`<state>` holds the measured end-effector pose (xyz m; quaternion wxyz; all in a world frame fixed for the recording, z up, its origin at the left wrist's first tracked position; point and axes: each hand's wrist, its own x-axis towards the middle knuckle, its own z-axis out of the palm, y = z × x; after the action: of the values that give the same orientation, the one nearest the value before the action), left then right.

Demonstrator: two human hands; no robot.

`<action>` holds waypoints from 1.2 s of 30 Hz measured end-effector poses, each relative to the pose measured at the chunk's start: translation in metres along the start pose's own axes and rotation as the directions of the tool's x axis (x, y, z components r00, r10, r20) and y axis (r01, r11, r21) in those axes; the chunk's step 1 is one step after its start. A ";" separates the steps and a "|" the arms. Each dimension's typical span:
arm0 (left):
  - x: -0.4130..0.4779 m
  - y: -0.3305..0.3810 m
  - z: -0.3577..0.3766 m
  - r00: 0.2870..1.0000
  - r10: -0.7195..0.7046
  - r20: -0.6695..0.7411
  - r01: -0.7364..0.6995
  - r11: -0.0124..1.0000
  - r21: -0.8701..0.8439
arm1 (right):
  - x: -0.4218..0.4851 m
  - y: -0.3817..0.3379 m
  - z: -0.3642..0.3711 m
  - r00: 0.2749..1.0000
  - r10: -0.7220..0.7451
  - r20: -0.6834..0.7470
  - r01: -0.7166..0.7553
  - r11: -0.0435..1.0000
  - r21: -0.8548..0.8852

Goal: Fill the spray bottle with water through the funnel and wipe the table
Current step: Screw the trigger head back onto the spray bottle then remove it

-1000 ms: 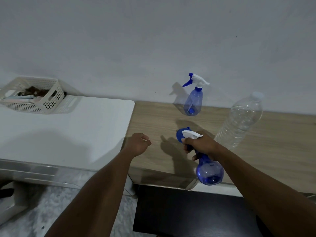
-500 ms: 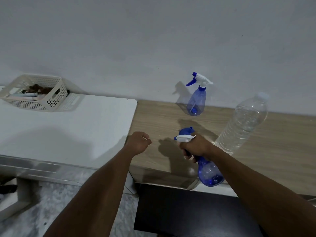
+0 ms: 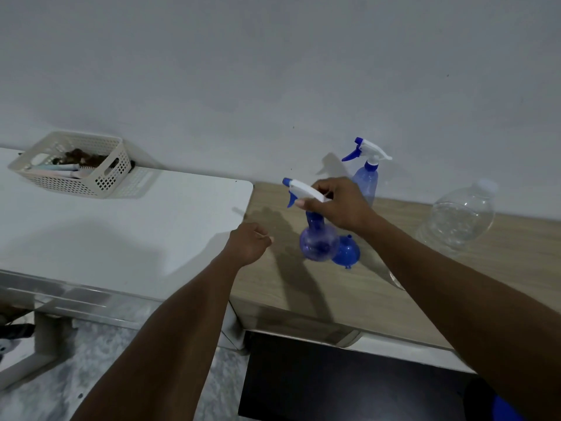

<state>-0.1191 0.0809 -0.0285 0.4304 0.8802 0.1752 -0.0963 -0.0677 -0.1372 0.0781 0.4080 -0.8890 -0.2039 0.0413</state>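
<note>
We log 4 items: basket on left table; on right table, funnel before rear sprayer, bottle right.

R hand fingers gripping; L hand fisted.
</note>
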 end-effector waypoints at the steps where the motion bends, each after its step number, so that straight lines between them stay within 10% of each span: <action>1: 0.003 0.003 -0.003 1.000 0.012 -0.013 -0.012 1.000 -0.009 | 0.010 -0.004 -0.004 1.000 -0.017 -0.019 0.017 0.999 -0.029; 12: 0.041 0.052 -0.007 0.993 0.111 -0.047 -0.109 0.994 0.026 | 0.116 0.006 -0.023 0.995 0.087 -0.039 -0.095 0.924 -0.369; 29: 0.089 0.075 0.002 0.971 0.236 0.042 -0.238 0.970 0.051 | 0.166 0.041 -0.003 0.980 0.184 0.071 -0.139 0.899 -0.415; 36: 0.093 0.094 0.005 0.966 0.254 0.055 -0.258 0.963 0.081 | 0.155 0.034 -0.074 0.872 0.032 -0.488 -0.232 0.905 -0.356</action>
<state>0.0029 0.0439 0.0069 0.4040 0.9111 0.0460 -0.0668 0.1033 -0.1486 0.1163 0.2491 -0.9487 -0.0400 -0.1906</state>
